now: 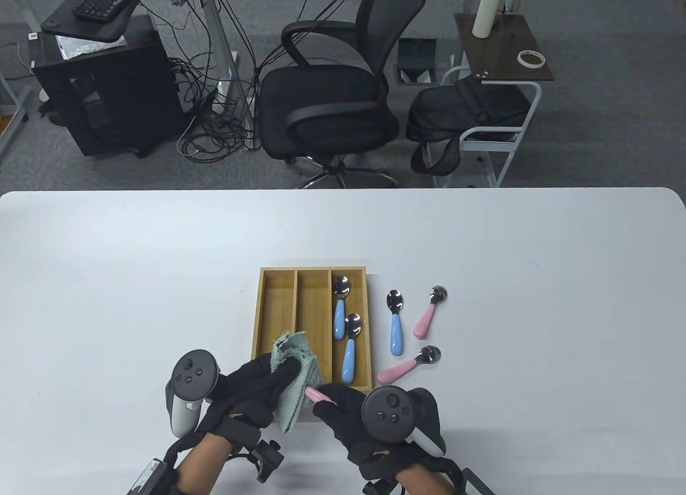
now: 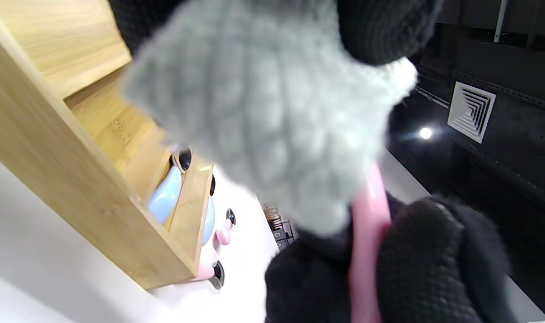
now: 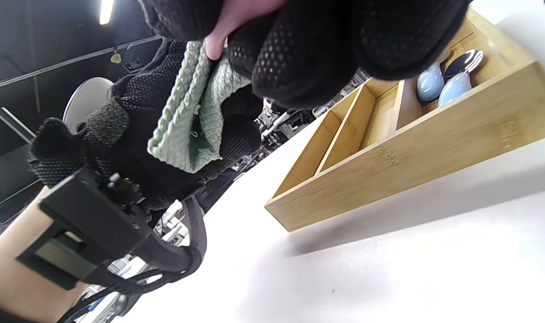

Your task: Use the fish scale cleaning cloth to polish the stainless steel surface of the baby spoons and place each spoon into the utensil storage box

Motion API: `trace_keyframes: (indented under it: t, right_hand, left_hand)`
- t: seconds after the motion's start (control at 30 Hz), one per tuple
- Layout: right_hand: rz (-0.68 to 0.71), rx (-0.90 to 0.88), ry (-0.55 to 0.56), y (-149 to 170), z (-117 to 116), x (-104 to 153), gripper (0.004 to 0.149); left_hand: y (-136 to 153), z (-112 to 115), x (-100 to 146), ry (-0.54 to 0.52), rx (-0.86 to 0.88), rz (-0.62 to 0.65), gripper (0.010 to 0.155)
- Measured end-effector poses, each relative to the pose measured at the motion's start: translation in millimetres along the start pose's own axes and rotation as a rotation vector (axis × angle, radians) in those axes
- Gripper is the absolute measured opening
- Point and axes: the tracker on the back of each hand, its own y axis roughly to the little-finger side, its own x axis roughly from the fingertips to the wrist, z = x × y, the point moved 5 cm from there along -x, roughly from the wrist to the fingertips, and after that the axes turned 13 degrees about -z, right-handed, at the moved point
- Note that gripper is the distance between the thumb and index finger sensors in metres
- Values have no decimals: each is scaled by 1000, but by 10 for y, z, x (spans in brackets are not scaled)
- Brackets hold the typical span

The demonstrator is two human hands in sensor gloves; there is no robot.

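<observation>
My left hand (image 1: 252, 390) grips a pale green fish scale cloth (image 1: 293, 374), wrapped over the bowl end of a pink-handled spoon (image 1: 317, 395). My right hand (image 1: 353, 409) grips that spoon's pink handle (image 2: 366, 242). The spoon's steel bowl is hidden inside the cloth (image 3: 187, 112). Both hands hover over the near edge of the bamboo utensil storage box (image 1: 268, 315). Two blue-handled spoons (image 1: 341, 315) (image 1: 349, 350) lie in its right compartment. On the table to the right lie a blue spoon (image 1: 395, 329) and two pink spoons (image 1: 427, 315) (image 1: 407, 367).
The box's left and middle compartments (image 1: 313, 312) hold nothing. Beyond the white table's far edge (image 1: 343, 190) stand an office chair (image 1: 327, 87), a black cabinet (image 1: 102, 87) and a side table with a bag (image 1: 477, 114).
</observation>
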Motion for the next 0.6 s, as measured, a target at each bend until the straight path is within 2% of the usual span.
trace_keyframes:
  t: [0.07, 0.13, 0.2, 0.3, 0.43, 0.6]
  right_hand:
    - [-4, -3, 9, 12, 20, 8, 48]
    - [-1, -16, 30, 13, 71, 29, 48]
    - [5, 3, 43, 6, 96, 38, 47]
    - [5, 0, 32, 10, 90, 41, 47]
    - [16, 14, 11, -22, 51, 39, 46]
    - [13, 83, 54, -25, 40, 38, 45]
  left_hand:
    - [38, 41, -33, 91, 93, -16, 52]
    - [119, 134, -77, 278, 331, -75, 52]
    - [143, 168, -92, 317, 360, -81, 51]
    - [111, 157, -87, 265, 267, -64, 54]
    - [47, 60, -48, 118, 95, -32, 57]
    - [-30, -37, 10, -59, -189, -10, 59]
